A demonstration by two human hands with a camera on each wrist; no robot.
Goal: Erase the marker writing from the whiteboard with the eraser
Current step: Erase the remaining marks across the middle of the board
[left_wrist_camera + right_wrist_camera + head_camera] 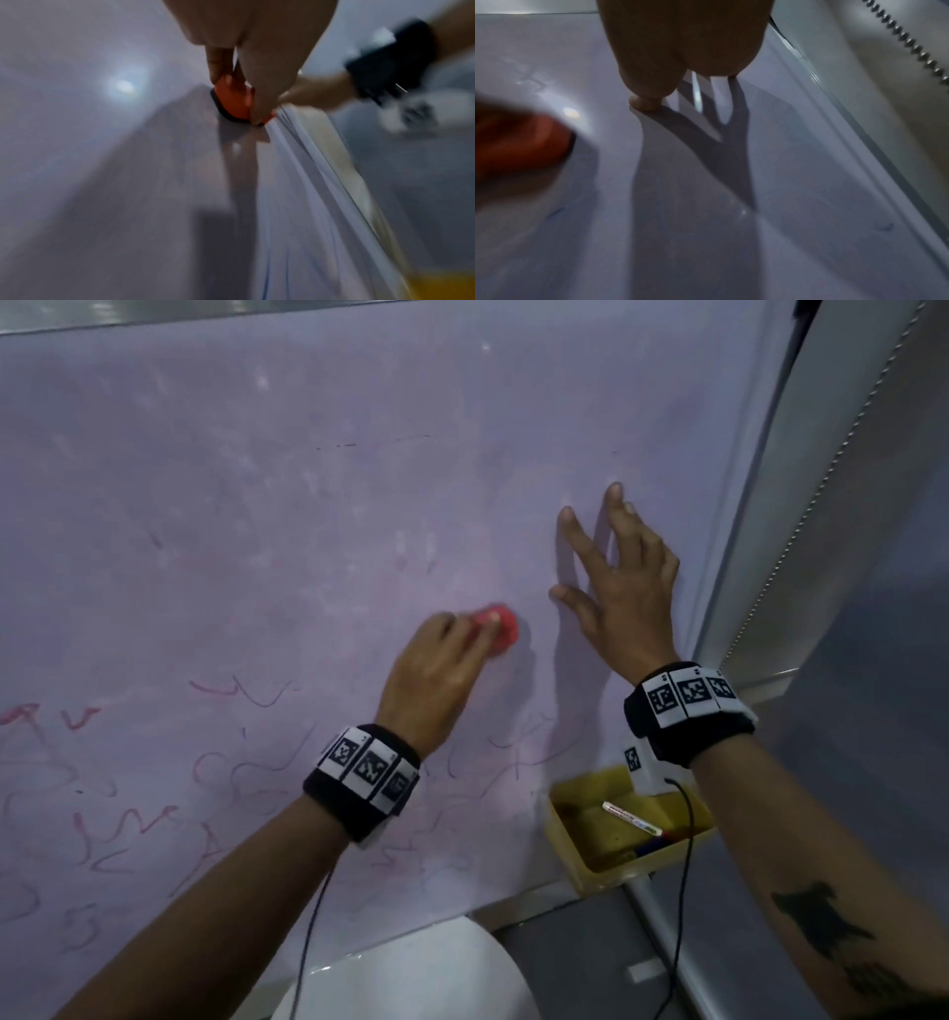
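A whiteboard [308, 454] fills the head view, smeared pale pink, with red and purple marker scribbles [133, 819] across its lower part. My left hand [436, 665] grips a small red eraser [500, 629] with a dark felt base [226, 113] and presses it against the board near the middle. My right hand [616, 588] lies flat on the board to the right of the eraser, fingers spread and straight, fingertips [645, 102] touching the surface. The eraser [526, 140] shows blurred at the left of the right wrist view.
A yellow tray [565, 839] holding markers [631, 816] hangs at the board's lower right corner. The board's metal frame [739, 531] runs along its right side, with a beaded cord [821, 474] beyond it. A white round seat [411, 983] stands below.
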